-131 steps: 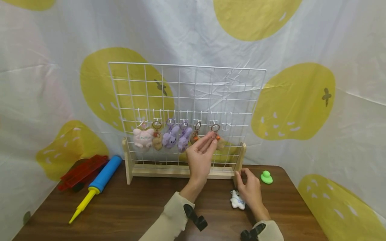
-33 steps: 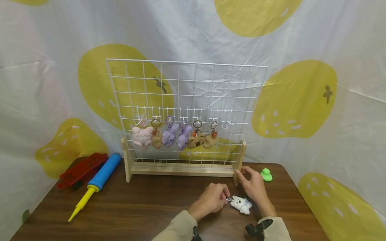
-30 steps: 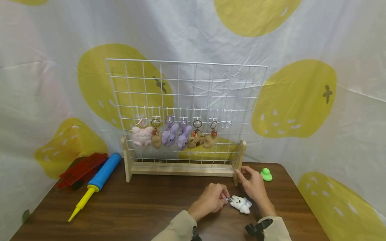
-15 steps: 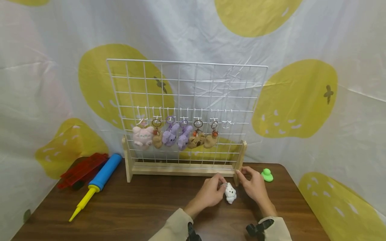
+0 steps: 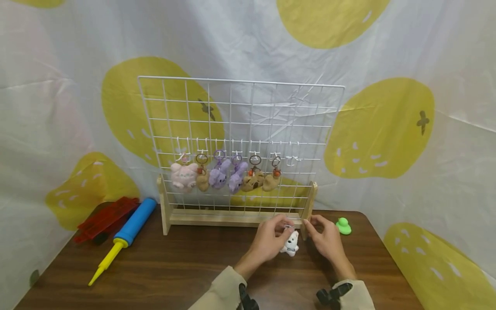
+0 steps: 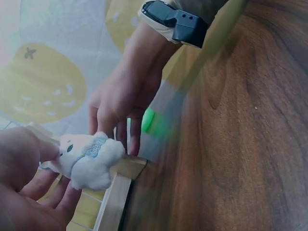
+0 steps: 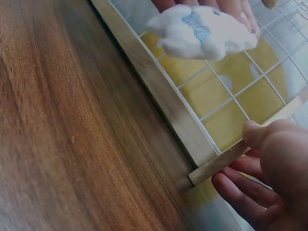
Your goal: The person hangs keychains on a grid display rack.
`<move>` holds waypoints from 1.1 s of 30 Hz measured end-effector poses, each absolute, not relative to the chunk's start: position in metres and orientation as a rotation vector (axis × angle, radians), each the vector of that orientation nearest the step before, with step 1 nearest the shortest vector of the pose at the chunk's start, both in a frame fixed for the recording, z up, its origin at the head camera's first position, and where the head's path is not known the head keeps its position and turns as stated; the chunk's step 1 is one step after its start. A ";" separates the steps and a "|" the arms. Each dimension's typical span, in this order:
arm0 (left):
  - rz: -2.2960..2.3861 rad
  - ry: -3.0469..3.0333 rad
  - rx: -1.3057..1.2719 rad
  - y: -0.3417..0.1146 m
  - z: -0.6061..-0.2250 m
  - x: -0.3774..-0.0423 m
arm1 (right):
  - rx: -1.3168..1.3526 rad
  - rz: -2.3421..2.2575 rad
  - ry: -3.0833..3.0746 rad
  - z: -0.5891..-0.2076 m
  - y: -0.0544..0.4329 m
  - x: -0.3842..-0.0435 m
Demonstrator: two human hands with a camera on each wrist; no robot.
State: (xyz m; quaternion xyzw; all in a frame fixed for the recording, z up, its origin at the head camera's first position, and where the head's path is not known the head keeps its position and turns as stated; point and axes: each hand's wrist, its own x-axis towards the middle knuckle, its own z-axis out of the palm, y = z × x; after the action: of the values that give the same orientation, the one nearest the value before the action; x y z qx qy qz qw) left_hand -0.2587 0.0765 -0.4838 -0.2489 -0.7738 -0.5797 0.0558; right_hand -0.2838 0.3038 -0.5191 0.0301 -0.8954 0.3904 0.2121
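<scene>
My left hand (image 5: 269, 239) pinches the metal clasp of a white plush bear keychain (image 5: 290, 244) by its top. The bear hangs upright just above the table, in front of the rack's right end; its blue chest patch shows in the left wrist view. My right hand (image 5: 327, 239) grips the wooden side support (image 7: 224, 161) of the display rack, thumb on one face and fingers on the other. The rack is a white wire grid (image 5: 240, 114) on a wooden base (image 5: 228, 218). Pink, brown and purple plush keychains (image 5: 218, 175) hang in a row from its white hooks.
A white hook (image 5: 293, 160) stands right of the hanging row. On the brown table (image 5: 174, 267), a blue and yellow pump (image 5: 133, 226) and a red translucent object (image 5: 108, 219) lie left. A green toy duck (image 5: 343, 226) sits beyond my right hand.
My left hand left the rightmost brown keychain on the rack, took the white bear's clasp at the table, and lifted the bear up and leftward. My right hand stays on the support.
</scene>
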 end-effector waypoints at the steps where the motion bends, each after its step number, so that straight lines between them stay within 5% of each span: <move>1: -1.764 -2.339 -0.762 0.076 -0.483 -0.259 | 0.085 1.090 -2.485 -0.518 0.304 -0.284; 33: -1.953 -2.048 -0.720 0.079 -0.461 -0.256 | 0.089 1.117 -2.466 -0.520 0.303 -0.283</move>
State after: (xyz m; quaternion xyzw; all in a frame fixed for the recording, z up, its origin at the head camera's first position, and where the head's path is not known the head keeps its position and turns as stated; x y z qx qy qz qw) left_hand -0.2562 0.0792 -0.4608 -0.2450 -0.6970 -0.6648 0.1107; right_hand -0.2833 0.3032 -0.5195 0.0322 -0.8892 0.4027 0.2149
